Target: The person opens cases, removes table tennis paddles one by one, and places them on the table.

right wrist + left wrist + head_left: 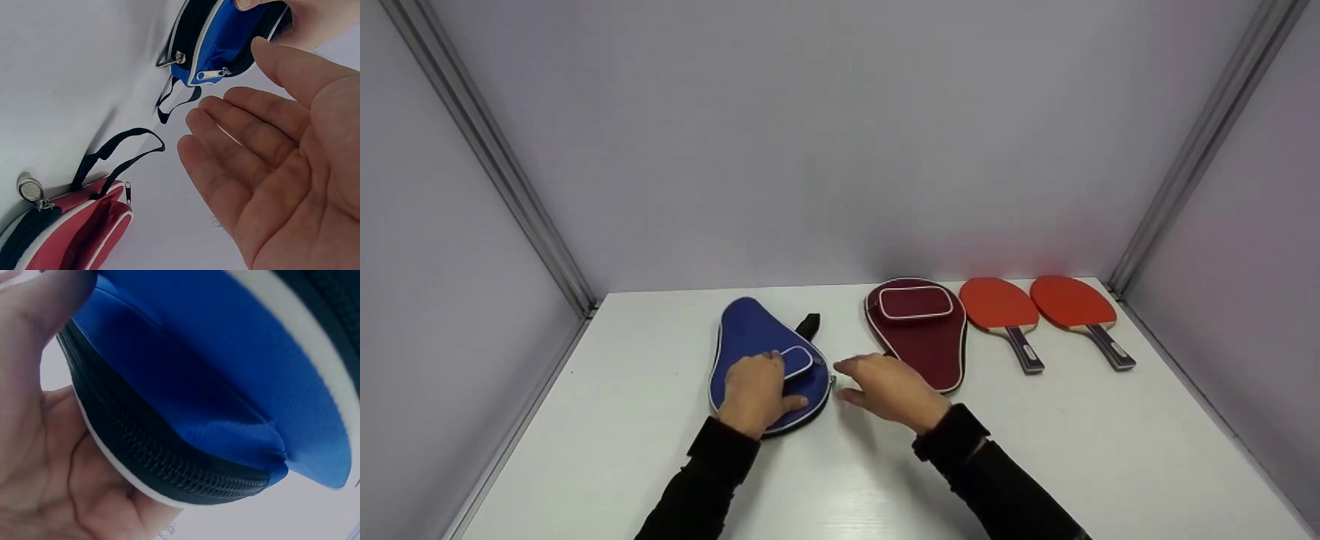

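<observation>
The left hand (756, 390) grips the front pocket (796, 361) of the blue case (746, 326) beneath it; the pocket gapes open. The right hand (891, 388), fingers extended, holds nothing and is positioned apart, just right of the blue case. The maroon case (924, 341) lies partly beneath the right hand. Two red paddles (997, 304) lie farther right.

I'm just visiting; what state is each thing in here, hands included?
Left hand: gripping the pocket of the blue case.
Right hand: open, holding nothing.
Blue case: lying flat, pocket side up; zips hard to judge.
Maroon case: lying flat, pocket side up; zips unclear.
Paddle beside the maroon case: lying flat, red side up.
Paddle at far right: lying flat, red side up.
</observation>
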Demonstrator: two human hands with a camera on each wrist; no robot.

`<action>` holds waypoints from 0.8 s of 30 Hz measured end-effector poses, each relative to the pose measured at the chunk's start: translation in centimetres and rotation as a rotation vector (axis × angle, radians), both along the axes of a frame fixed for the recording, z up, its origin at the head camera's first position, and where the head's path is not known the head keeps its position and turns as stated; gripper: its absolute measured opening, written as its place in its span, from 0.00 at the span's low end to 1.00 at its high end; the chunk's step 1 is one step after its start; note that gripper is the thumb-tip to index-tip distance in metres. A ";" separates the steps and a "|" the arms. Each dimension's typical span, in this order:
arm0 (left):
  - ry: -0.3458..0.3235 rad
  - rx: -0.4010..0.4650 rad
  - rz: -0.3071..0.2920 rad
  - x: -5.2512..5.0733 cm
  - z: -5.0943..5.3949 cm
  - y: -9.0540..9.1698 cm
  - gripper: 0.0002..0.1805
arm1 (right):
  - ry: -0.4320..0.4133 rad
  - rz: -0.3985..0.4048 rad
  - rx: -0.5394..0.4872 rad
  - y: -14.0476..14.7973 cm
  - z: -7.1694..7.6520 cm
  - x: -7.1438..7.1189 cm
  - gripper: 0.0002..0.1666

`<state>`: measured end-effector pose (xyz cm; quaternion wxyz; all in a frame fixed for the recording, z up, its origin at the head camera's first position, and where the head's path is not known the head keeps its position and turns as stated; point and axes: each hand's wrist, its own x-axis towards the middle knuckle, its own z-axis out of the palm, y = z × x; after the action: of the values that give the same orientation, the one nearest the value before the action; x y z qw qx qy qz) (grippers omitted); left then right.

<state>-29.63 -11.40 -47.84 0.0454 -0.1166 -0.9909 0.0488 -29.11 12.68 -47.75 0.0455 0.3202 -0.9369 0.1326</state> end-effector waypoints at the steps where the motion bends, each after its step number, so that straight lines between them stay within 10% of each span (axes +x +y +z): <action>1: 0.010 -0.002 -0.007 0.2 0.0 0.1 0.59 | -0.009 -0.004 -0.004 0.0 -0.1 0.0 0.24; 8: 0.092 0.020 -0.077 0.7 0.2 -0.2 0.50 | -0.005 -0.016 0.012 0.3 -0.7 -0.4 0.23; 24: 0.003 0.303 -0.176 -0.2 1.1 -1.9 0.33 | -0.064 -0.045 0.022 0.3 -1.0 -0.8 0.25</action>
<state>-29.82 -13.30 -46.69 0.0680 -0.1946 -0.9729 -0.1050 -29.88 12.99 -48.76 0.0147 0.2951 -0.9463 0.1316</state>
